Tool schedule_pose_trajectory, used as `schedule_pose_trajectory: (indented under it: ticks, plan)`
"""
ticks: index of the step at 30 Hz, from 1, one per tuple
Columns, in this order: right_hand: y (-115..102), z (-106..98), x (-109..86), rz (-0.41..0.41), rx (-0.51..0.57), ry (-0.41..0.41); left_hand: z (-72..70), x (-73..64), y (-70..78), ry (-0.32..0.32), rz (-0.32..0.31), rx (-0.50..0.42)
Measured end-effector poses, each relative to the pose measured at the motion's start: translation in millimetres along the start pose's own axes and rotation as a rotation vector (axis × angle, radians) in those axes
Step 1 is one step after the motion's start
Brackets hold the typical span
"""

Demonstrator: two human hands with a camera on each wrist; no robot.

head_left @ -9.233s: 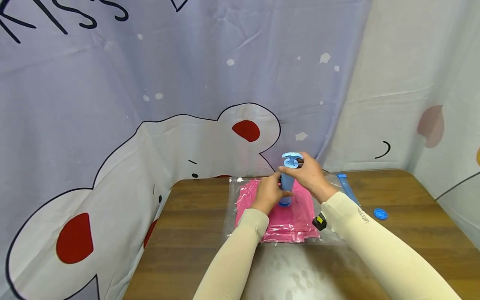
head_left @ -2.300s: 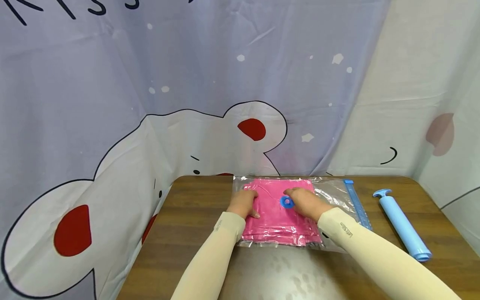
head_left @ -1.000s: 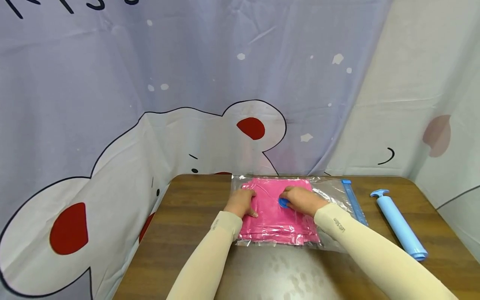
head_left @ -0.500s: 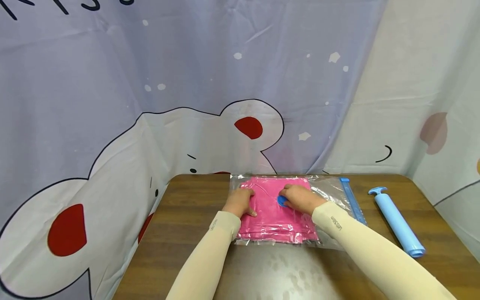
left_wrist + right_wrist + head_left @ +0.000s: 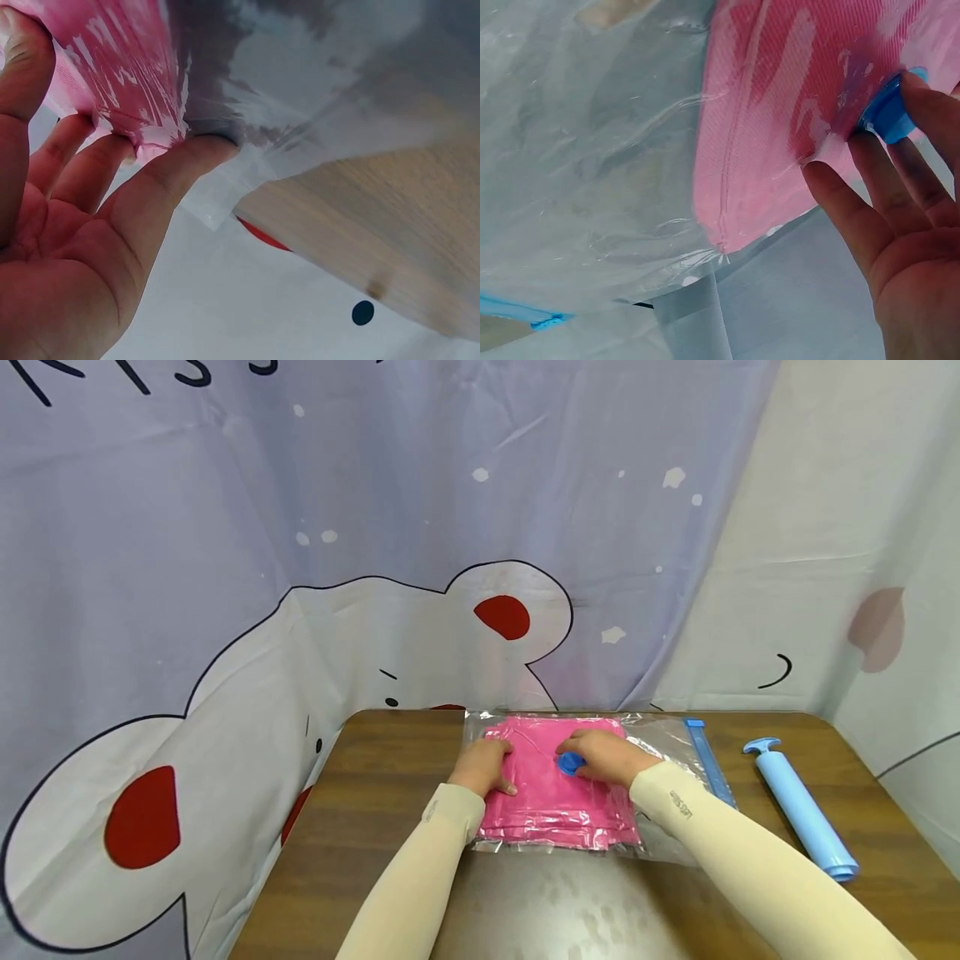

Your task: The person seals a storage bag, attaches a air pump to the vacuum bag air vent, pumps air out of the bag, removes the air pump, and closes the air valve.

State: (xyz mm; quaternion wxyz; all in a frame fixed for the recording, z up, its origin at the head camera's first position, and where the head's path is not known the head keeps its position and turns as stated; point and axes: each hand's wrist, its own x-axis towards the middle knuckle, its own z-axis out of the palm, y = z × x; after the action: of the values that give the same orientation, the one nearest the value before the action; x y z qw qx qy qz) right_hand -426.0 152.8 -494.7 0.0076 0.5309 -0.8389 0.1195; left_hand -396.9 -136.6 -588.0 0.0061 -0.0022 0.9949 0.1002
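A clear vacuum storage bag lies flat on the table with folded pink cloth inside. On top of the cloth area sits the bag's round blue valve cap. My right hand has its thumb and fingers around this cap; in the right wrist view the thumb presses its edge while fingertips touch the plastic beside it. My left hand rests on the bag's left side, fingers spread. In the left wrist view its fingertips touch the plastic near the pink cloth's edge.
A light blue hand pump lies on the wooden table to the right of the bag. A blue zip strip runs along the bag's right end. A printed curtain hangs behind the table.
Earlier both hands held the pump upright on the bag, the cap lying at right. Later the pump lies at right and the cap covers the valve; the right fingers have since shifted slightly around it.
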Motion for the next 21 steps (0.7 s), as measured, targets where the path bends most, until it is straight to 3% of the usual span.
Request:
schedule_pose_trajectory:
  ticks: [13, 21]
  plan:
    - [2, 10, 5.2, -0.023, -0.110, 0.057, -1.4, -1.1, -0.2, 0.007, -0.011, -0.020]
    - [0, -1, 8.0, 0.064, -0.007, -0.050, -1.6, -2.5, 0.4, -0.001, -0.015, -0.015]
